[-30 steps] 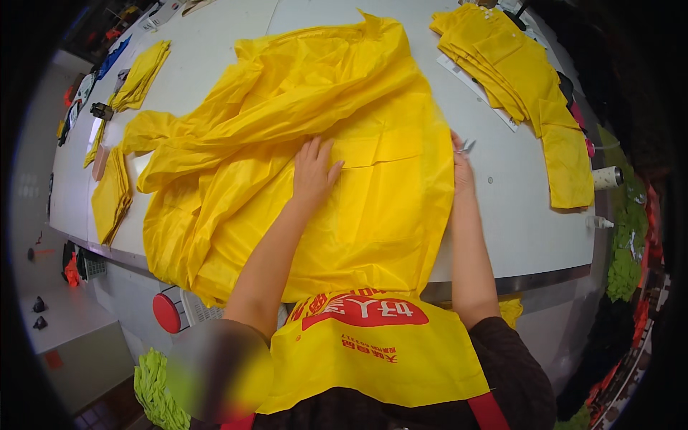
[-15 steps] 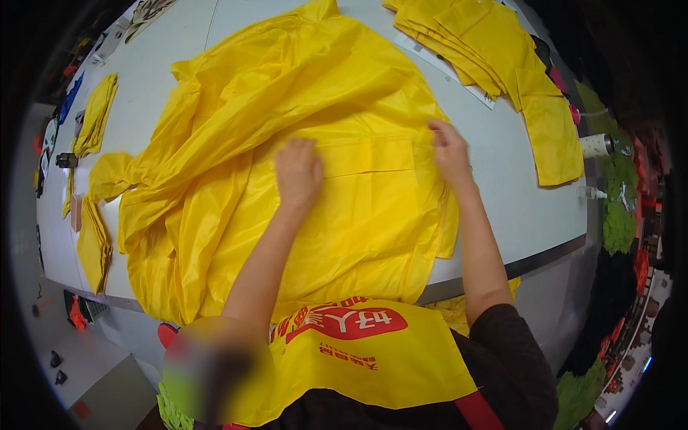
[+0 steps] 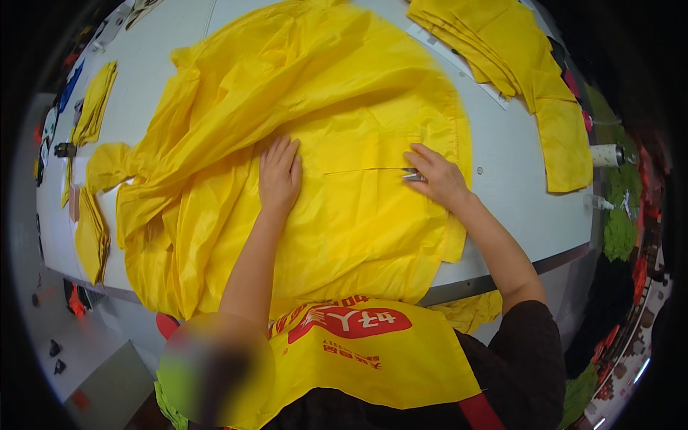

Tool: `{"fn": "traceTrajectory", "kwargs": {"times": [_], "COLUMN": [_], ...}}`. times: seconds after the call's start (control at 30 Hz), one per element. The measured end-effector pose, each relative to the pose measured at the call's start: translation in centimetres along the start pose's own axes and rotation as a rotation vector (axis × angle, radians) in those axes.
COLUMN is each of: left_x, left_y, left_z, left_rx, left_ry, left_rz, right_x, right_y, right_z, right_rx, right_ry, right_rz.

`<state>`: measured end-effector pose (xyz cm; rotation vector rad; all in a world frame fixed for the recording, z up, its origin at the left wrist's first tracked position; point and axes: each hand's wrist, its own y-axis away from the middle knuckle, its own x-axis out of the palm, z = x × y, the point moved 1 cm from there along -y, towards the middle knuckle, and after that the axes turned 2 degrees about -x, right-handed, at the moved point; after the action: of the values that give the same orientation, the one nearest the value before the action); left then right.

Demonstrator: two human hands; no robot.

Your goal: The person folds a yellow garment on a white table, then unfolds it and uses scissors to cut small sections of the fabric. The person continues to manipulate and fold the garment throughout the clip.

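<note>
A large yellow garment (image 3: 337,222) of thin, shiny fabric covers the middle of the table, its left side heaped in loose folds. On its flatter right part lies a rectangular pocket flap (image 3: 358,152) with a straight edge. My left hand (image 3: 279,174) rests flat on the fabric left of the flap, fingers stretched out and holding nothing. Small metal thread snips (image 3: 412,175) poke out from my right hand (image 3: 441,177), which is closed around them at the flap's right end. The snips' handle is hidden in the palm.
Folded yellow fabric pieces (image 3: 494,43) are stacked at the far right, partly over a white sheet. A thread cone (image 3: 606,155) and a clear bottle (image 3: 598,202) stand near the right edge. More folded yellow pieces (image 3: 99,107) and a small dark container (image 3: 65,150) are at left.
My right hand has moved slightly left onto the flap's end, and the snips now show in it. My left hand has shifted left and flattened on the fabric. The garment's right side lies more spread out.
</note>
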<state>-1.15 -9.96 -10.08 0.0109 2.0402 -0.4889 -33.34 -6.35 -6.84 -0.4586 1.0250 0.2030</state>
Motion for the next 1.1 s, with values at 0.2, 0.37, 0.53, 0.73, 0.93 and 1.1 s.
{"fn": "traceTrajectory", "kwargs": {"times": [0.2, 0.37, 0.53, 0.73, 0.93, 1.1], "left_x": [0.1, 0.0, 0.9, 2.9, 3.4, 3.7], "left_y": [0.0, 0.0, -0.3, -1.3, -1.6, -1.6], "left_z": [0.5, 0.5, 0.3, -2.8, -2.9, -3.0], "left_rx": [-0.007, -0.006, -0.184, -0.282, -0.2, -0.141], "left_ry": [0.093, 0.09, 0.235, 0.034, 0.008, -0.034], "left_rz": [-0.078, -0.085, -0.099, -0.172, -0.149, -0.134], "right_x": [1.5, 2.7, 1.9, 0.4, -0.1, 0.3], "right_y": [-2.9, -6.6, -8.7, -7.8, -5.1, -3.7], "right_z": [-2.4, -5.0, -6.0, -7.3, -6.7, -4.9], "right_rx": [-0.005, 0.372, 0.651, 0.838, 0.704, 0.415], "right_ry": [0.019, -0.057, -0.397, -0.878, -0.809, -0.457], "right_rz": [0.023, 0.049, 0.135, 0.137, 0.06, 0.059]}}
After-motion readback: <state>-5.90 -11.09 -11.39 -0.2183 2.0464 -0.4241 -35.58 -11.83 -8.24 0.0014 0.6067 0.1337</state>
